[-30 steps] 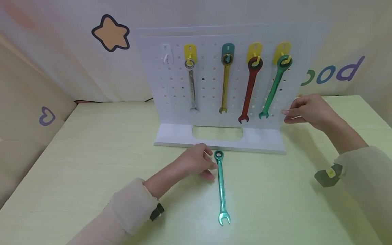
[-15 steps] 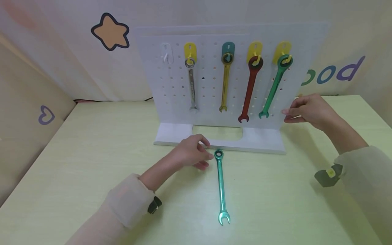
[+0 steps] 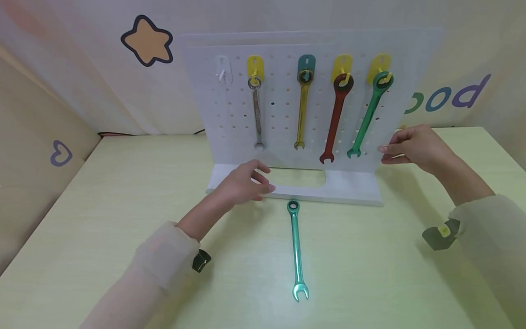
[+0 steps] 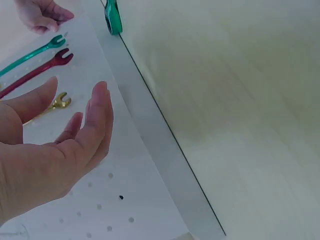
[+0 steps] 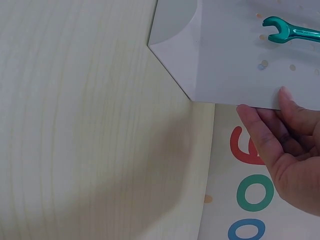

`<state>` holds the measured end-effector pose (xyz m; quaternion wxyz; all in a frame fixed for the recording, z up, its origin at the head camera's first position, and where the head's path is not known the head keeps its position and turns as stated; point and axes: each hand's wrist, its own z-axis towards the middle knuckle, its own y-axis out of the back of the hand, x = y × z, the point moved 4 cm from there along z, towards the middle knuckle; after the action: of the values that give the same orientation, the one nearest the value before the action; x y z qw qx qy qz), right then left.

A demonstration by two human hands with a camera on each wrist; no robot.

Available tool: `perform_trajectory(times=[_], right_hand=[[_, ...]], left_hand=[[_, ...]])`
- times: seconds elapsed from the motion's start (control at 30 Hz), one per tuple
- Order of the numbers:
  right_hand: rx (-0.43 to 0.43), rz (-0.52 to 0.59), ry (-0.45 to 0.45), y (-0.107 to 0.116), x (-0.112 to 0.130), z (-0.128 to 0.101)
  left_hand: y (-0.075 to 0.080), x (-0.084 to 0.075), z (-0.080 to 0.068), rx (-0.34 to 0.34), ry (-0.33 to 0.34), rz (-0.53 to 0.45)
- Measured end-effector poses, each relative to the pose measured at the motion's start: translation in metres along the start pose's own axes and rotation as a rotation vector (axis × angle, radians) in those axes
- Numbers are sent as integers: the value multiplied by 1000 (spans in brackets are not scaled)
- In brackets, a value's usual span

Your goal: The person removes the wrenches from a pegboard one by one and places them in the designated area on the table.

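My left hand hovers in front of the white pegboard's base, its fingers loosely bent and holding nothing. The left wrist view shows its thumb and fingers apart. At the board's right side edge, my right hand pinches the board, thumb over the front face. A teal combination wrench lies on the table before the base, open end toward me. From hooks on the board hang a silver wrench, a gold wrench, a red wrench and a green wrench.
A white hook at the board's upper left bears no wrench. The board's base has a cut-out in the middle. Behind the light wooden table hangs a printed curtain with a star.
My left hand has moved away from the teal wrench, up and to the left toward the base. The right hand stays at the board's edge. The wrenches have stayed in place.
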<state>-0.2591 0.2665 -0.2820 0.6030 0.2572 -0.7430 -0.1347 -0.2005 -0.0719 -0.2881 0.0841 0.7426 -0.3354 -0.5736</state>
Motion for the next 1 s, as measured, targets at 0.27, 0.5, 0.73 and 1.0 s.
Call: perform_trajectory(times=[0.27, 0.5, 0.73, 1.0], right_hand=[[2, -2, 1, 0, 1, 0], [5, -2, -8, 0, 1, -1], [8, 10, -7, 1, -1, 1], [4, 13, -1, 1, -1, 1]], left_hand=[[22, -5, 8, -55, -45, -38], [41, -12, 13, -111, -61, -87], [52, -18, 18, -148, -119, -132], [61, -29, 18, -159, -194, -116]])
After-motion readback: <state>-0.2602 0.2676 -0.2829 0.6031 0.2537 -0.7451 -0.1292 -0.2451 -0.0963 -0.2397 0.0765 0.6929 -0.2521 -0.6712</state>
